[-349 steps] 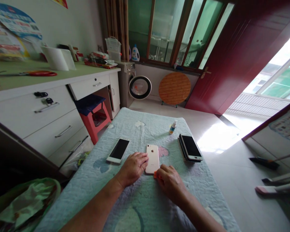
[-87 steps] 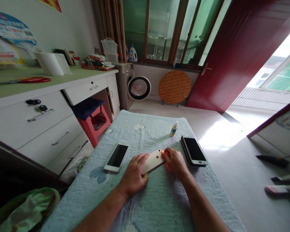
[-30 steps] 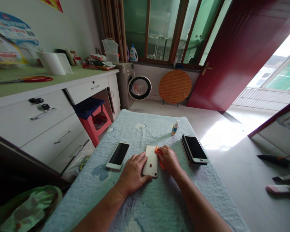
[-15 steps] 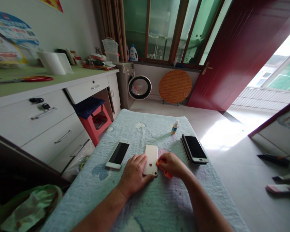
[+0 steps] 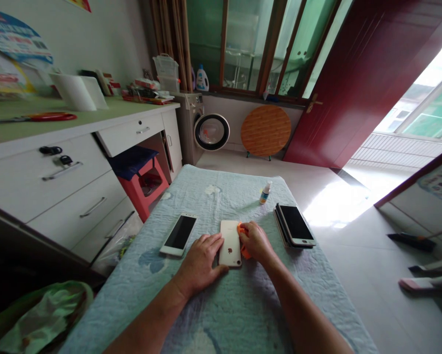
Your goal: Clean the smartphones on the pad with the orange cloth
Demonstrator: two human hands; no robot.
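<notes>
pinching orange cloth (image 5: 246, 251) in right hand (image 5: 256, 242), at right edge of phone (image 5: 229, 242) lying back up on counter (image 5: 221, 314), touching left edge with left hand (image 5: 198, 260), with thumb spread from fingers

Pale phone (image 5: 229, 244) lies flat, face down, one edge against the left hand (image 5: 200, 259); and there's the orange cloth (image 5: 245, 252), crumpled, pinched in the right hand (image 5: 256, 241) at the opposite edge.

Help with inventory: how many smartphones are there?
3 clearly visible: the pale iPhone between left hand and right hand, a white smartphone to its left, and the top smartphone of the stack at right, which may hide more.
</notes>
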